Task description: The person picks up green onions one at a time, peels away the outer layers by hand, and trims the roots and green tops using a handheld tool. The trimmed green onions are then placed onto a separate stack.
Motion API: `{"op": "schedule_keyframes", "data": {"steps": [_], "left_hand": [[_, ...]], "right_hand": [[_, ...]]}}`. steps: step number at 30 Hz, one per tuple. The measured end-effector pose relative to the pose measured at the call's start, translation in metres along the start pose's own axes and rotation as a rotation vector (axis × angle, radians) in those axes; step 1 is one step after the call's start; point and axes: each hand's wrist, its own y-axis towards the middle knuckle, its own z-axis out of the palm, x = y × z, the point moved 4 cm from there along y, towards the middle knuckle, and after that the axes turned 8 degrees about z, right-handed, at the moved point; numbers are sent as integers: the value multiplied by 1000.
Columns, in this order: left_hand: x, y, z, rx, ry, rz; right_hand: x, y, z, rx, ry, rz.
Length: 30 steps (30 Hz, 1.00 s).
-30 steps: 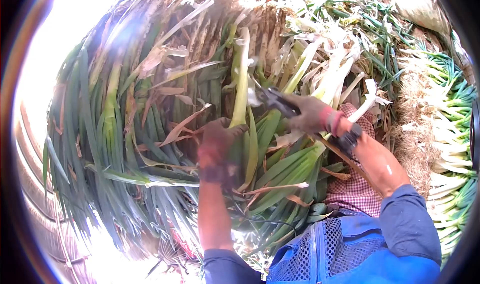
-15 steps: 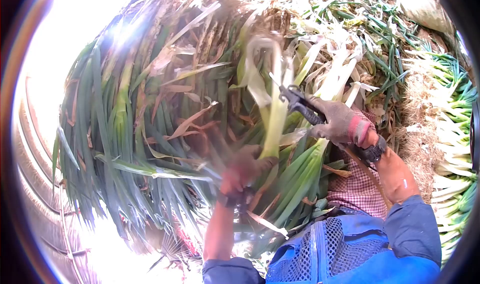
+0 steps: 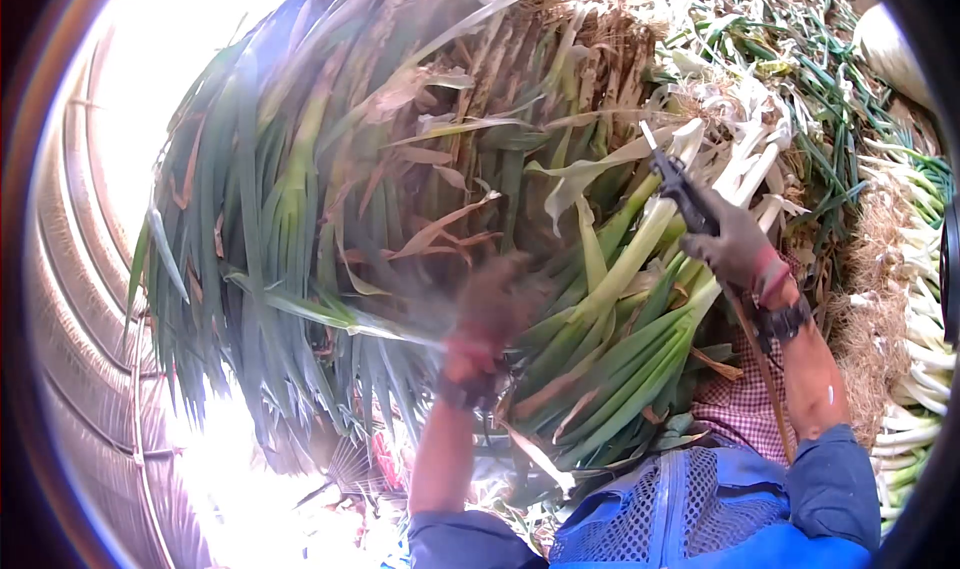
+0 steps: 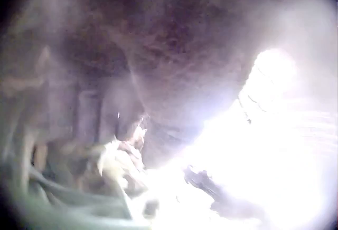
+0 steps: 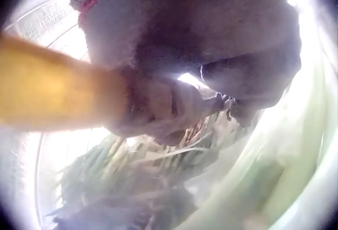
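In the head view my gloved right hand (image 3: 738,247) grips a black air blow gun (image 3: 684,191), its thin nozzle pointing up and left. A brown hose (image 3: 762,369) runs down from its handle, showing large and yellow-orange in the right wrist view. My gloved left hand (image 3: 493,304) is motion-blurred over the green leaves, with no stalk visible in its fingers. Just right of it, a peeled leek (image 3: 635,254) lies slanted on other leeks, with pale stem up and leaves down. Glare washes out much of the left wrist view.
A big heap of unpeeled leeks (image 3: 270,219) fills the left and centre. Stripped skins and leaf scraps (image 3: 745,39) cover the ground behind. At the far right lies a row of leeks (image 3: 915,369) with roots; a pale rounded sack (image 3: 888,54) stands behind.
The left hand held a leek upright, and loosened skin flapped near the nozzle. That leek now lies on the right, and the left hand has come off it. The right hand still grips the blow gun.
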Motion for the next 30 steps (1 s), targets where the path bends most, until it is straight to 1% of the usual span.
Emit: {"op": "schedule_keyframes", "data": {"steps": [1, 2, 3, 4, 5, 6, 7, 8, 9, 10, 12, 13, 15, 16, 18, 19, 21, 22, 24, 25, 27, 28, 30], "left_hand": [[13, 9, -20, -132, 92, -14], [20, 18, -34, -133, 90, -21], [29, 26, -49, -191, 169, -85], [33, 30, -57, -248, 249, -145], [44, 27, -52, -249, 247, -141], [53, 22, -44, -244, 461, -81], [56, 18, -37, -237, 674, -19], [53, 17, -34, -236, 673, -12], [56, 11, -29, -177, 690, -133], [59, 5, -27, -134, 697, -222], [64, -4, -30, -148, 715, -300], [66, -7, -30, -158, 720, -322], [71, -14, -30, -153, 691, -364], [74, -16, -29, -146, 663, -383], [80, -18, -28, -124, 591, -428], [82, -17, -27, -115, 555, -445], [84, -17, -25, -99, 494, -472], [84, -19, -25, -92, 463, -482], [82, -29, -23, -71, 409, -504], [81, -34, -23, -60, 382, -517], [78, -43, -19, -36, 335, -531], [79, -47, -17, -33, 316, -530], [83, -48, -17, -74, 282, -473]], "right_hand": [[13, -11, 4, 107, 33, 63], [29, -23, 9, 213, 62, 129], [39, -28, 16, 188, 15, 45], [49, -34, 23, 188, 12, 44], [60, -39, 31, 228, 18, 30], [66, -45, 36, 265, 26, 17], [65, -49, 43, 281, -78, -50], [60, -52, 55, 297, -183, -115], [50, -56, 64, 263, -122, -196], [48, -56, 64, 268, -121, -193], [47, -56, 60, 228, -67, -151], [48, -56, 57, 230, -67, -147], [52, -56, 57, 309, -105, -130], [52, -57, 61, 315, -107, -127], [57, -59, 69, 357, -50, -191], [64, -58, 70, 357, -51, -193], [70, -58, 73, 418, -149, -101], [64, -59, 76, 413, -149, -101], [58, -64, 84, 268, -193, -392], [62, -64, 81, 266, -195, -394], [67, -64, 74, 348, -157, -225], [66, -64, 73, 350, -162, -226], [61, -63, 69, 334, -171, -192]]}}
